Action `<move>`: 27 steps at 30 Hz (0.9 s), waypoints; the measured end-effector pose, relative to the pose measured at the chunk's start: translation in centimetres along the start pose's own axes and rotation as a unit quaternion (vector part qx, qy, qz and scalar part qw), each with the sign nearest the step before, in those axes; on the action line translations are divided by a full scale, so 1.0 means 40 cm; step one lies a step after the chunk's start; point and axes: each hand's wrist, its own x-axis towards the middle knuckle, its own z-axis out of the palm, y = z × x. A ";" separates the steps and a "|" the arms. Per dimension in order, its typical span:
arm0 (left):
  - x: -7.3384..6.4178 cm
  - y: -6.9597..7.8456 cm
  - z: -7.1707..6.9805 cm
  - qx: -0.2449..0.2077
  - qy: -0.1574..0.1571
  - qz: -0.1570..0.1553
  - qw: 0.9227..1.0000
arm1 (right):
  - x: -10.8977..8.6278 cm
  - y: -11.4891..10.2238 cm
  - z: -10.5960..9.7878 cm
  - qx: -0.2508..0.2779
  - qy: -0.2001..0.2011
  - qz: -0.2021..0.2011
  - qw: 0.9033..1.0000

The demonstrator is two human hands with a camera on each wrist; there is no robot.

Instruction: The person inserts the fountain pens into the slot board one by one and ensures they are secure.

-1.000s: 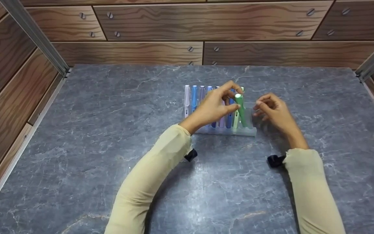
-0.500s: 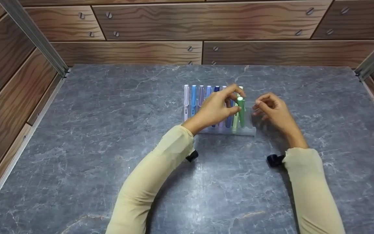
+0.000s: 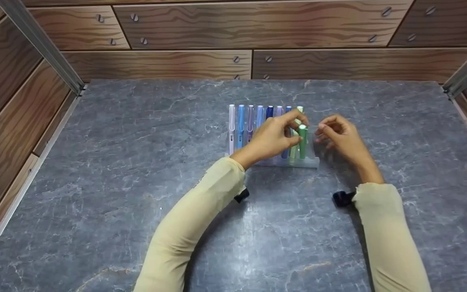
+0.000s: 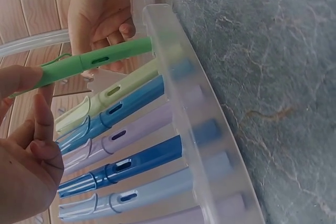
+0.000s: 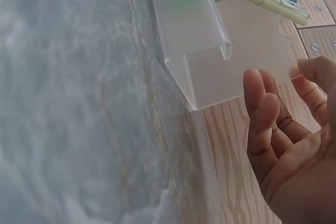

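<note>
My left hand [image 3: 272,136] pinches the capped end of a green pen [image 3: 303,148] between thumb and fingers. In the left wrist view, the lower end of this green pen [image 4: 121,52] sits at the end of the clear pen rack [image 4: 164,22], behind its front lip. The pen leans back beside a pale green pen [image 4: 113,94]. At the rack's right end is my right hand [image 3: 345,140]. In the right wrist view, its thumb and a finger pinch the upper corner of the rack's back panel [image 5: 247,66], while the other fingers [image 5: 257,98] curl loosely.
Blue, dark blue and lilac pens [image 3: 240,125] stand in a row along the rack, partly hidden by my left hand. The rack stands on a grey marbled tabletop [image 3: 144,134]. Wood-plank panels [image 3: 193,65] rise behind the table.
The green pen has gone from tilted to nearly upright and slid lower into the rack's right end. My left hand has moved slightly right and down with it; my right hand stays put.
</note>
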 end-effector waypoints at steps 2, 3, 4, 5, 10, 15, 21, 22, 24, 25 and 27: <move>0.002 0.000 0.001 0.003 -0.001 0.000 1.000 | 0.000 -0.001 -0.001 -0.002 0.001 0.001 1.000; 0.002 0.000 0.002 0.004 -0.002 0.000 1.000 | 0.001 0.000 -0.001 -0.002 0.000 0.001 1.000; 0.003 0.000 0.002 0.006 -0.002 0.000 1.000 | 0.001 0.001 -0.002 -0.003 0.001 0.000 1.000; 0.003 0.000 0.003 0.009 -0.002 -0.001 1.000 | 0.002 0.002 -0.002 -0.004 0.001 0.000 1.000; 0.006 0.001 0.004 0.027 -0.001 0.001 1.000 | 0.002 0.007 -0.002 -0.001 0.001 -0.005 1.000; 0.012 0.003 0.005 0.046 0.013 0.006 0.999 | 0.002 0.006 0.000 0.011 0.000 -0.011 1.000; 0.018 0.003 0.006 0.067 0.032 0.008 0.997 | 0.000 0.004 0.000 0.011 0.002 -0.015 1.000; 0.018 0.004 0.005 0.073 0.034 0.009 0.997 | 0.000 0.004 0.000 0.012 0.003 -0.015 1.000; 0.019 0.005 0.006 0.091 0.038 0.011 0.995 | -0.001 0.005 0.000 0.012 0.003 -0.013 1.000; 0.019 0.005 0.006 0.103 0.040 0.011 0.994 | -0.001 0.005 0.000 0.012 0.003 -0.011 1.000; 0.019 0.008 0.006 0.130 0.045 0.014 0.990 | -0.001 0.004 0.001 0.011 0.003 -0.010 1.000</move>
